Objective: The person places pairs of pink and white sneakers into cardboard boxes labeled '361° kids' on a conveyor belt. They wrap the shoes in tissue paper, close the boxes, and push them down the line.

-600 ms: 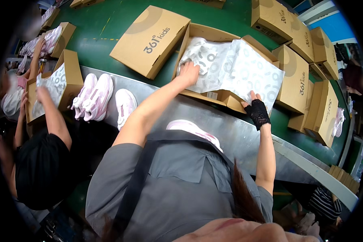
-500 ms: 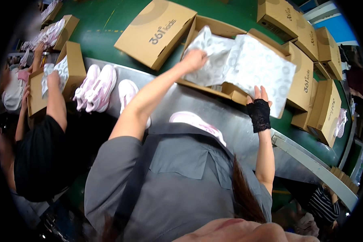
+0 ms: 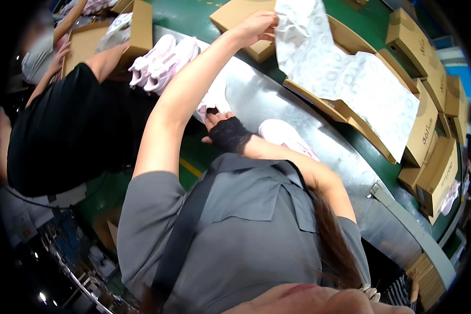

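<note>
My left hand (image 3: pixel 256 27) is raised over the far side of the bench, fingers closed on the edge of white patterned tissue paper (image 3: pixel 371 86). That sheet spreads out of an open brown shoebox (image 3: pixel 311 98) and over its right side. My right hand (image 3: pixel 220 128), in a black lace fingerless glove, crosses below my left arm. Its fingers are stretched out at the opening of a white and pink sneaker (image 3: pixel 218 96), with the thumb apart. Part of that sneaker is hidden behind my left forearm. Another pale sneaker (image 3: pixel 282 131) lies right of my glove, at the bench's near edge.
A pair of pink-white sneakers (image 3: pixel 162 62) stands on the metal bench (image 3: pixel 261 89) at left. Beside it a co-worker's arm (image 3: pixel 107 60) reaches into another open box (image 3: pixel 141 29). Several brown shoeboxes (image 3: pixel 424 123) are stacked at right, near a metal rail (image 3: pixel 411 230).
My left hand has drawn the paper's edge up and out toward the far left. My right hand has left the paper and crossed leftward to the sneaker. The view has shifted.
</note>
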Action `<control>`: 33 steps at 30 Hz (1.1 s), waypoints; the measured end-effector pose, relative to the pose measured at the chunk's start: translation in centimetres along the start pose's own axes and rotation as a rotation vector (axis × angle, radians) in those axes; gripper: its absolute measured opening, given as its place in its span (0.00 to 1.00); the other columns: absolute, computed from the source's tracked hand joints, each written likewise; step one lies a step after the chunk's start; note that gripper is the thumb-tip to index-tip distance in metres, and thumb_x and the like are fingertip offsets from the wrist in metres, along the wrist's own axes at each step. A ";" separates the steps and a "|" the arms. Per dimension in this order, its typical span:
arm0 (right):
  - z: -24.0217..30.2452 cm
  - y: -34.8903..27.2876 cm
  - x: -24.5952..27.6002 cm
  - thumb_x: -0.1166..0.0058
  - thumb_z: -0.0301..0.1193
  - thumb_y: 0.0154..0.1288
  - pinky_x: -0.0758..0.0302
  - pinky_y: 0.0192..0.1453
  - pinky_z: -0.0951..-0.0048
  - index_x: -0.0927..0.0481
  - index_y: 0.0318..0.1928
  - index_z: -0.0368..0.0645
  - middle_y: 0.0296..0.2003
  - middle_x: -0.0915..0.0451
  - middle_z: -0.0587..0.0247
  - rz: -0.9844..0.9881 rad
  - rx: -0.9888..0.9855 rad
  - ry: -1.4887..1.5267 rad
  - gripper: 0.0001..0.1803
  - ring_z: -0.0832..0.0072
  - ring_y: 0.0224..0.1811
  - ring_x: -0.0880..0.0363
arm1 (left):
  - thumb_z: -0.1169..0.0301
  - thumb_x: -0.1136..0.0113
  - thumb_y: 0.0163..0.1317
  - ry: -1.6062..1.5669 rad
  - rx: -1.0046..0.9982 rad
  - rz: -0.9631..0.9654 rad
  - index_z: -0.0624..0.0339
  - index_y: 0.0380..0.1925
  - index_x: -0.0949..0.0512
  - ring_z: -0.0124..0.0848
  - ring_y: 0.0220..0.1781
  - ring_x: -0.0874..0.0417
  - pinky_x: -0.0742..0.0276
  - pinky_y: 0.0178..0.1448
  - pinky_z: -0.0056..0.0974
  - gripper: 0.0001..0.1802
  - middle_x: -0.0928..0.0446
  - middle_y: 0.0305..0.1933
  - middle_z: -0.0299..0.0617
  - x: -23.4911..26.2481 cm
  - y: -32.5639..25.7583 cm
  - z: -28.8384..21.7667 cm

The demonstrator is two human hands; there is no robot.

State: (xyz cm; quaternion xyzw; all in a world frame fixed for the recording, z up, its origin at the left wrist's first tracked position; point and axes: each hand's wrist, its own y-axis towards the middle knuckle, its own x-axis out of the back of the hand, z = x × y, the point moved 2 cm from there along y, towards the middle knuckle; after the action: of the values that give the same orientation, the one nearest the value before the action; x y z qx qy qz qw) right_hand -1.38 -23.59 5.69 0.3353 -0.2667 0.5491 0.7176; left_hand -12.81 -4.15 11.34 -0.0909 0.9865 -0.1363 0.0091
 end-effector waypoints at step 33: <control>-9.0 -19.1 15.8 0.48 0.24 0.50 0.27 0.37 0.68 0.28 0.35 0.38 0.29 0.26 0.54 -0.744 -0.499 -0.041 0.09 0.60 0.33 0.25 | 0.45 0.46 0.47 1.743 -0.527 0.208 0.63 0.48 0.31 0.47 0.56 0.37 0.52 0.63 0.48 0.36 0.31 0.46 0.53 -17.9 4.5 7.1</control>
State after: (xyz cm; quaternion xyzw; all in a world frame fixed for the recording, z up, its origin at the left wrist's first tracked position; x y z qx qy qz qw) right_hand 21.22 -10.26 8.24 0.2360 -0.2662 0.1657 0.9198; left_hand 4.29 1.43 3.21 0.1342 0.6466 0.0742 -0.7472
